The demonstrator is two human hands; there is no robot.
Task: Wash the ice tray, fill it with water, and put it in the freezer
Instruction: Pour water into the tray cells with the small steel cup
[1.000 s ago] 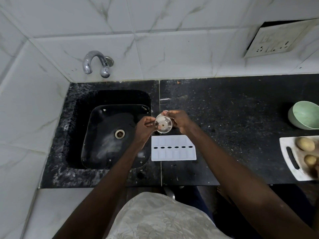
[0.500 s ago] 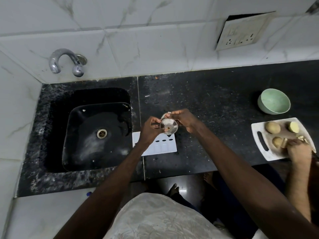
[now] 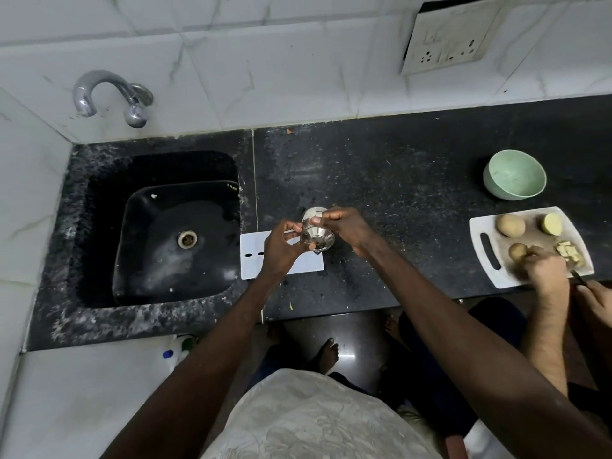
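Note:
A white ice tray [image 3: 253, 256] lies flat on the black counter just right of the sink, partly hidden under my hands. Above it I hold a small round metal sink strainer [image 3: 317, 237] with both hands. My left hand [image 3: 281, 246] pinches its left side. My right hand [image 3: 347, 226] grips its top and right rim. The black sink [image 3: 139, 286] is at the left with its open drain [image 3: 187, 239]. The chrome tap [image 3: 109, 94] sticks out of the wall above it, with no water running.
A green bowl [image 3: 514, 179] stands at the counter's far right. Beside it another person's hand [image 3: 543, 268] works at a white cutting board [image 3: 486, 260] with potatoes. A wall socket plate [image 3: 447, 41] sits above. A bottle [image 3: 178, 351] stands below the counter edge.
The view has shifted right, so the sink and tray sit further left in the frame. The strainer has been turned in my hands. Another person's hand has come into view at the cutting board.

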